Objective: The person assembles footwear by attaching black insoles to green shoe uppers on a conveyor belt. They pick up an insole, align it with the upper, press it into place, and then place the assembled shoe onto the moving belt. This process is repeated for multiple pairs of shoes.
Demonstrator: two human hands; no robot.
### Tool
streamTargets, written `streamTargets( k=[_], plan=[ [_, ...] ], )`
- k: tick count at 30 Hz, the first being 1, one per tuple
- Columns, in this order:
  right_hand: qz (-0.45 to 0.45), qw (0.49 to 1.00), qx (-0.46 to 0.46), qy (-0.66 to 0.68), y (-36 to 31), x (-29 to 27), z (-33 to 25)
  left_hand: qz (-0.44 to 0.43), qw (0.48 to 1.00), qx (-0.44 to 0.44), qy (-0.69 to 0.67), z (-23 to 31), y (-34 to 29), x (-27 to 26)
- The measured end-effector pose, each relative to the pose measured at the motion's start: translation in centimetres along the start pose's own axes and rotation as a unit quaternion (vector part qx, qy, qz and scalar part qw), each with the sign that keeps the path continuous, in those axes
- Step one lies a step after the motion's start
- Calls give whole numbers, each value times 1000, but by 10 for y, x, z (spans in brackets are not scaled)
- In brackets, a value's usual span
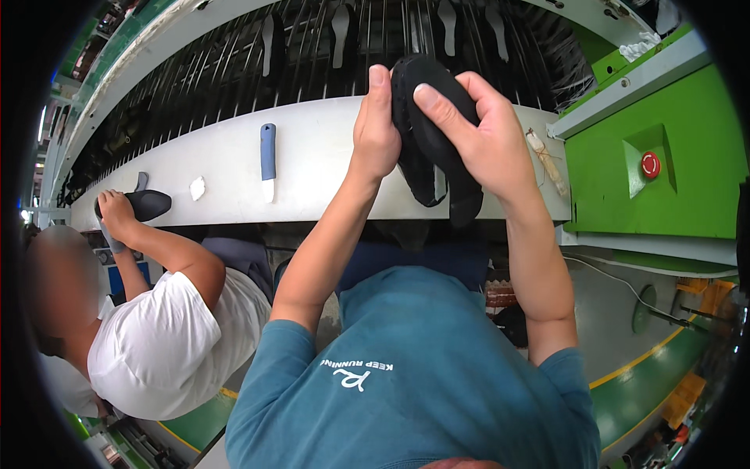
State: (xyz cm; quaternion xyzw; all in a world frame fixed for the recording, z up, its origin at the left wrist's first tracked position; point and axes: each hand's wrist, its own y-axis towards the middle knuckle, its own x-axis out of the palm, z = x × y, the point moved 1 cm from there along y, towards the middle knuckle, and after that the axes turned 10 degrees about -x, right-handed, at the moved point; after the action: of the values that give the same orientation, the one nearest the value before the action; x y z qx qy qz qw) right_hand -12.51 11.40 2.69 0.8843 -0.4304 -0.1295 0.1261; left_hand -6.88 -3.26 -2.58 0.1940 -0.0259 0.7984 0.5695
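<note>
Above the white work ledge, I hold up a black shoe upper [414, 176] with a black sole [462, 205] lying against it. The sole's lower end hangs off to the right of the upper, so the two are not lined up there. My left hand [376, 133] grips the left side, its thumb pointing up along the edge. My right hand [492, 141] clasps the right side, thumb pressed flat on the sole's face. Left of my hands, a blue-handled knife [268, 152] lies on the ledge, and beside it a small white crumpled piece [198, 187].
Beyond the ledge [320, 129], a rack of metal rods carries several soles [340, 35]. A green machine housing [664, 211] with a red button [650, 164] stands at right. A tied pale bundle [547, 160] lies near it. At left, a co-worker handles a black shoe [152, 205].
</note>
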Motion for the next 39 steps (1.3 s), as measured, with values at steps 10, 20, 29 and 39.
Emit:
streamTargets(
  k=[10,20,29,39],
  plan=[
    [-2,1000,17,-13,21,-9,15,14,996,29,80,-2,15,2],
    [-31,999,37,-4,30,-26,19,55,982,38,174,-13,20,5],
    [-19,996,21,83,-9,-23,5,23,974,113,194,3,-12,12],
    [3,973,-231,-13,-63,20,11,51,989,91,105,40,-81,-11]
  ],
)
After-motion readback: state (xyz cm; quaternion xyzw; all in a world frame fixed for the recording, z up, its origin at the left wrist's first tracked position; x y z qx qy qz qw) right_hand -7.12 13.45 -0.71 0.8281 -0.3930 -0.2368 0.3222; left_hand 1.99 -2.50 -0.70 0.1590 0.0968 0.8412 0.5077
